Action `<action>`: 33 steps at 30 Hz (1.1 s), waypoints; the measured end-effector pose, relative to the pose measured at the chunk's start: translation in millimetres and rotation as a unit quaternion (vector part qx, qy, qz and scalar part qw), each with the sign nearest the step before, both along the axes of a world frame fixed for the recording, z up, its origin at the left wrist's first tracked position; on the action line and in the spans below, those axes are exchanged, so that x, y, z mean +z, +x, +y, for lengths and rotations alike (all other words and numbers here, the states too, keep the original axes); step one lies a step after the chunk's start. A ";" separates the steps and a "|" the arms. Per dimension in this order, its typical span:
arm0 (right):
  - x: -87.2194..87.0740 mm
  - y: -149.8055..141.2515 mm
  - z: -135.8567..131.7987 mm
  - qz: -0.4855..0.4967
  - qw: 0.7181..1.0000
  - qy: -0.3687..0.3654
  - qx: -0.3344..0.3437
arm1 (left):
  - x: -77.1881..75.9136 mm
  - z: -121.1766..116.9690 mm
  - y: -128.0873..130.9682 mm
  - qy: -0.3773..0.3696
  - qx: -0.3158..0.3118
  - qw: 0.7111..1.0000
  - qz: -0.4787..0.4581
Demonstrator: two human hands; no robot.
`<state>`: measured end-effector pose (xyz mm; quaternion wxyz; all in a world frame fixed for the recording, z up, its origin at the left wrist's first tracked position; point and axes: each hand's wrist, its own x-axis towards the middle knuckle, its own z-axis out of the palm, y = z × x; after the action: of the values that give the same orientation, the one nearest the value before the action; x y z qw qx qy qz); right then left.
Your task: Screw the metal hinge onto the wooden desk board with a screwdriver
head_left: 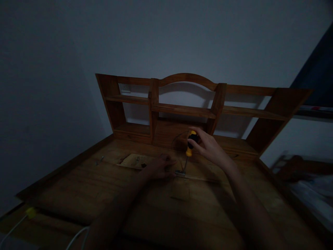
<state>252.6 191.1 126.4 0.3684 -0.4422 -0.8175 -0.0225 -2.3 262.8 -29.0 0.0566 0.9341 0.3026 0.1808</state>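
My right hand [209, 147] is closed around the yellow and black handle of a screwdriver [191, 143], held nearly upright. Its shaft runs down to a small metal piece, which looks like a hinge [180, 173], at the edge of a wooden board [135, 161] lying flat. My left hand [162, 167] rests low over the board, thumb and fingers bent toward the metal piece's left end, seeming to hold it. Dim light hides exactly where those fingertips touch. Beneath everything is a wooden desktop [104, 187].
At the back of the desktop stands a wooden shelf unit [183, 110] against the wall. A small metal object [100, 160] lies to the left. Near the front left are a yellow item [31, 212] and a white cable [75, 236]. A dark curtain [316, 74] hangs at right.
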 end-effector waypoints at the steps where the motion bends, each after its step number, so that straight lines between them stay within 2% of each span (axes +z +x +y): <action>1: -0.5 -0.4 0.5 -0.006 1.000 0.006 -0.012 | 1.1 -1.1 0.1 0.005 -0.001 1.000 0.002; 4: -1.1 -0.4 0.6 -0.012 1.000 0.008 -0.027 | 5.1 -4.2 0.7 0.019 -0.009 1.000 0.004; 9: 1.6 3.5 -2.0 -0.009 0.999 -0.024 0.029 | 9.4 -5.1 1.7 0.020 -0.015 1.000 0.005; 16: -0.5 0.4 1.7 0.011 1.000 -0.007 0.017 | 9.6 -5.8 1.6 0.033 -0.016 0.999 0.016; 22: 0.9 0.9 0.3 0.015 0.998 -0.001 0.054 | 10.9 -7.0 1.5 0.035 -0.016 0.999 0.012; 30: 1.1 -3.2 0.4 0.015 0.999 0.030 -0.018 | 7.7 -5.0 1.8 0.030 -0.014 0.999 0.013; 33: 1.3 -2.4 -0.7 0.028 0.999 0.021 0.008 | 7.8 -5.1 1.9 0.035 -0.012 0.999 0.014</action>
<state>250.1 190.3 127.7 0.4006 -0.4285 -0.8095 -0.0244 -0.3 257.7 -21.2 0.0214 0.9416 0.2854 0.1772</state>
